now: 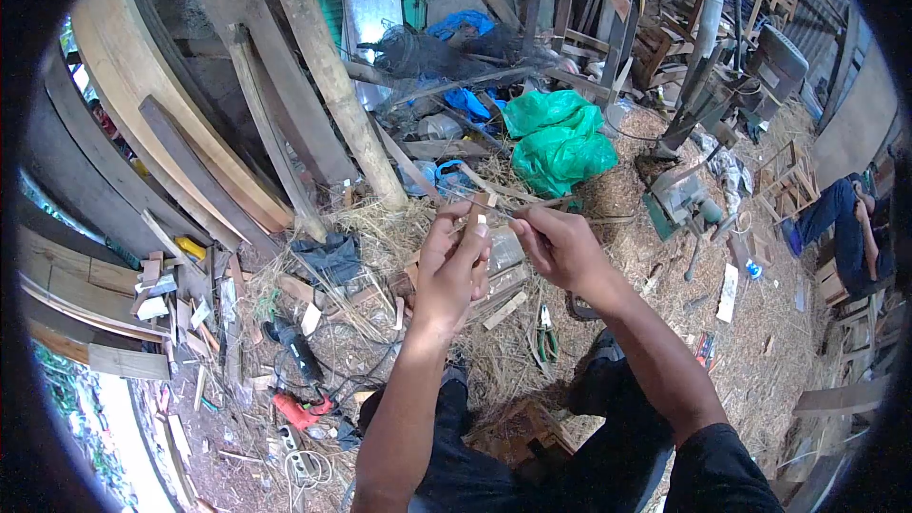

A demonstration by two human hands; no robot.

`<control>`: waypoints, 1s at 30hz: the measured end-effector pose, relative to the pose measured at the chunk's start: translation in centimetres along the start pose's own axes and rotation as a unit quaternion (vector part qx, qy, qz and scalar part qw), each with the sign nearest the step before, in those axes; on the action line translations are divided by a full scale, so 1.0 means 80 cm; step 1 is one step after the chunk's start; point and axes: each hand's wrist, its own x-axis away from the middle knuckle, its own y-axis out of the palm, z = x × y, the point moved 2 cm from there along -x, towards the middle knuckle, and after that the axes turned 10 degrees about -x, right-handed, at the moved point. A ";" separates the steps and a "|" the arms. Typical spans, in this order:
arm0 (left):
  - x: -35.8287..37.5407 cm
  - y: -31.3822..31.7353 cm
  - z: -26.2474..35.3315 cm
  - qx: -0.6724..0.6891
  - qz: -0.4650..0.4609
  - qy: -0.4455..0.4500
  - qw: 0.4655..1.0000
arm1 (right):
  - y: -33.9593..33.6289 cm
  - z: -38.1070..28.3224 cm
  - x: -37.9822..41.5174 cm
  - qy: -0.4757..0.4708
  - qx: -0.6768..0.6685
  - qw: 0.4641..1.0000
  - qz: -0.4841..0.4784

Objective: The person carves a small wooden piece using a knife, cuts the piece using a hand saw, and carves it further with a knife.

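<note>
Pinched between my left hand's (454, 261) thumb and fingers, a narrow wooden block (483, 204) stands tilted at twelve o'clock before me, tan-brown with a bright pale patch. My right hand (560, 245), at its four o'clock, pinches a slim rod (503, 215). Pliers (546, 337) lie toward its five.

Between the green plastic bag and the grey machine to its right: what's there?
Head view: a patch of brown wood shavings lies between the green plastic bag and the grey machine.
</note>
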 end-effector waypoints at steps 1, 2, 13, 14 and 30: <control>0.002 -0.002 0.003 -0.011 0.002 -0.002 1.000 | -0.006 -0.003 -0.001 0.044 -0.030 0.997 -0.049; 0.003 -0.003 0.004 -0.021 0.004 -0.005 1.000 | -0.009 -0.003 0.000 0.088 -0.060 0.989 -0.099; -0.010 -0.012 -0.006 -0.181 0.097 0.188 0.960 | -0.010 -0.006 0.000 0.047 -0.040 0.996 0.070; -0.010 -0.013 -0.006 -0.190 0.104 0.197 0.956 | -0.009 -0.005 -0.001 0.036 -0.033 0.996 0.068; 0.011 -0.013 -0.004 -0.175 0.012 0.137 0.975 | 0.000 -0.008 -0.001 -0.044 -0.031 0.997 -0.057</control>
